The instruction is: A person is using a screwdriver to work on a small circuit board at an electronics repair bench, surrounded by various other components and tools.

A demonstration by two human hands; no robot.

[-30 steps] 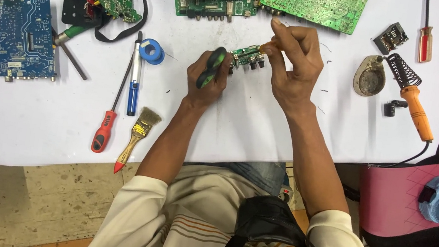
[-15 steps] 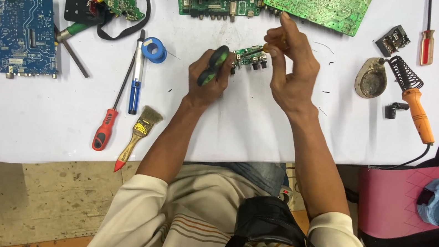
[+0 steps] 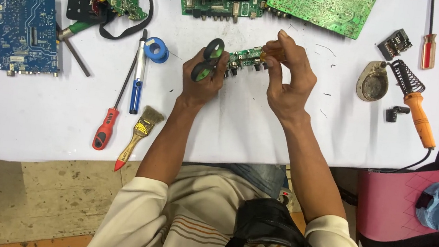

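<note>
My left hand (image 3: 201, 82) is shut on a pair of small cutters (image 3: 208, 60) with black and green handles, held just above the white table (image 3: 241, 126). The tool's tip points right, at a small green circuit board (image 3: 245, 58). My right hand (image 3: 288, 84) pinches that board's right end between thumb and fingers. Both hands hover over the middle of the table, close together. Whether the cutter jaws touch the board is hidden by my fingers.
A blue circuit board (image 3: 28, 33) lies far left. A red-handled screwdriver (image 3: 105, 129), a blue pen-shaped tool (image 3: 137, 82), a brush (image 3: 138, 137) and a blue roll (image 3: 157, 50) lie to the left. Large green boards (image 3: 323, 5) sit at the back. An orange soldering iron (image 3: 420, 119) rests at the right.
My right hand's fingers have shifted a little on the small board. The cutter handles in my left hand now show spread apart. Nothing on the table has moved.
</note>
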